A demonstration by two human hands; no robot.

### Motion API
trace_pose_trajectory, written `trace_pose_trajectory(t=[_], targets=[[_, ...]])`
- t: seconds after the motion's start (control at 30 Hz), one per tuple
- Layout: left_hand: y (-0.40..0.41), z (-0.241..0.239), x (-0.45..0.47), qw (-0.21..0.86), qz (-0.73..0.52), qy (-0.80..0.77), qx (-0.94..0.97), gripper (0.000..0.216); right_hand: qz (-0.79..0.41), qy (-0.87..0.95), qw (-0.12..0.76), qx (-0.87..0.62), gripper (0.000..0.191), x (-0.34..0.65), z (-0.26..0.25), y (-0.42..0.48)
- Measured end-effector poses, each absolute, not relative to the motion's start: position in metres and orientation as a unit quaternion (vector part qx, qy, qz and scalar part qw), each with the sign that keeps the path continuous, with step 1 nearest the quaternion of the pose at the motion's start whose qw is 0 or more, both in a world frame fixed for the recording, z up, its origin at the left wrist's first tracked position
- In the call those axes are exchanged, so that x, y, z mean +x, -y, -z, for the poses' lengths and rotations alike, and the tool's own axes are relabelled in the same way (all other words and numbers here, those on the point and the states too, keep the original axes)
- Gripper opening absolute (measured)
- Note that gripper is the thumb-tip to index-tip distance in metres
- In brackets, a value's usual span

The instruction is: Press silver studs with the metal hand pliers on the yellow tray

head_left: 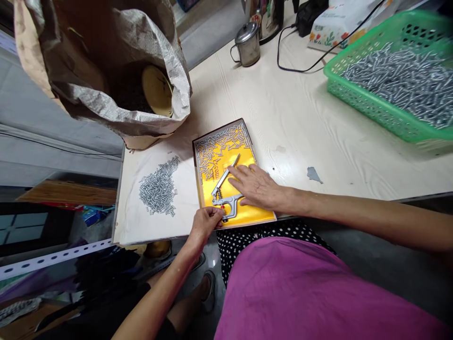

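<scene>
Grey hand pliers [231,202], like a snap-fastener press with a spring and a red part at the jaws, lie on a yellow-bottomed shallow tray [247,215]. My right hand [255,188] reaches over the handles from the right, fingers stretched and spread, the fingertips by the upper handle. At the jaw end my left hand [208,221] has its thumb and fingers pinched together; whatever is between them is too small to make out. Thin silver metal pieces [221,140] are scattered along the tray's far and left sides.
Left of the tray lies a heap of silver pieces [158,186]. A large woven sack [155,125] with a yellow bowl [157,90] inside stands behind it. A green basket [375,115] full of ribbed metal pieces, a lidded metal mug [247,45] and a black cable [300,71] are farther back.
</scene>
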State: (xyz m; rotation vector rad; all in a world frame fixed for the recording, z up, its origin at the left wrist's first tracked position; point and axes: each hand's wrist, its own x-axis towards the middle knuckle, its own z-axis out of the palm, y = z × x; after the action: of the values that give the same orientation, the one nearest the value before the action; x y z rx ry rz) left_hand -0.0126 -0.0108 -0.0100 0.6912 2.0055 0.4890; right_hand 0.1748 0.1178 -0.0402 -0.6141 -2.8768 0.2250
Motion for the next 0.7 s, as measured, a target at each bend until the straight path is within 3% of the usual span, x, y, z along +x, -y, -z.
trace_pose_trajectory(t=[0.07, 0.17, 0.3, 0.5, 0.7], targets=[[0.012, 0.011, -0.013, 0.467, -0.208, -0.811, 0.286, 0.035, -0.066, 0.971, 0.113, -0.198, 0.080, 0.173, 0.041, -0.132], [0.013, 0.011, -0.012, 0.465, -0.209, -0.812, 0.283, 0.034, -0.074, 0.979, 0.087, -0.171, 0.094, 0.170, 0.043, -0.150], [0.013, 0.011, -0.011, 0.457, -0.205, -0.819, 0.279, 0.030, -0.094, 0.982, 0.046, -0.156, 0.095, 0.165, 0.040, -0.160], [0.016, 0.011, -0.011, 0.434, -0.170, -0.824, 0.321, 0.025, -0.092, 0.979, 0.038, -0.177, 0.076, 0.165, 0.036, -0.153], [0.020, 0.009, 0.002, 0.134, -0.129, -0.776, 0.603, 0.026, -0.084, 0.978, 0.039, -0.189, 0.067, 0.167, 0.036, -0.144]])
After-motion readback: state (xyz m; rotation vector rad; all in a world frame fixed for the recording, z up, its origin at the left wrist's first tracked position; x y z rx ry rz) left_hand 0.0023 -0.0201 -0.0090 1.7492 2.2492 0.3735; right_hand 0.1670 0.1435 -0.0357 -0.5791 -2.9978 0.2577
